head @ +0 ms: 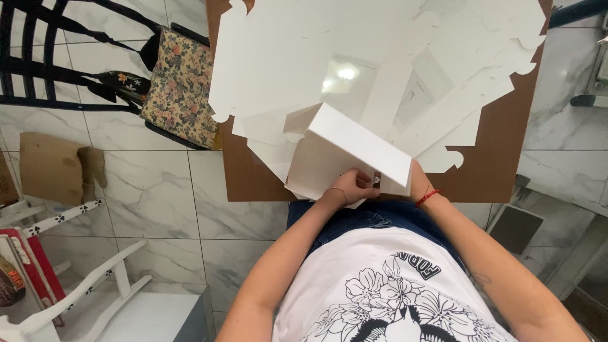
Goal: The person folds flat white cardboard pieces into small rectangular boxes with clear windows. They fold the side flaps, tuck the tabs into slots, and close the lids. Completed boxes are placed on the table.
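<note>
Both hands pinch the half-folded white carton (pixel 345 155), left hand (pixel 350 187) on near flap, right hand (pixel 415 180) mostly hidden behind side wall; looks light, creasable, so grip at folds.

White cardboard box (pixel 345 155) — half-folded, tilted, at the table's near edge — flaps open.

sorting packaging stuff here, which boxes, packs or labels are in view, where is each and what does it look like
Half-folded white carton: near table edge, held by left hand and right hand; plain white, angular.
Flat white box blanks: heaped over the brown table; die-cut, scalloped tabs, some with clear windows.
Brown cardboard piece: on the marble floor at left; flat, torn edge.
Red printed pack: lower left on white furniture; partly cut off.
</note>
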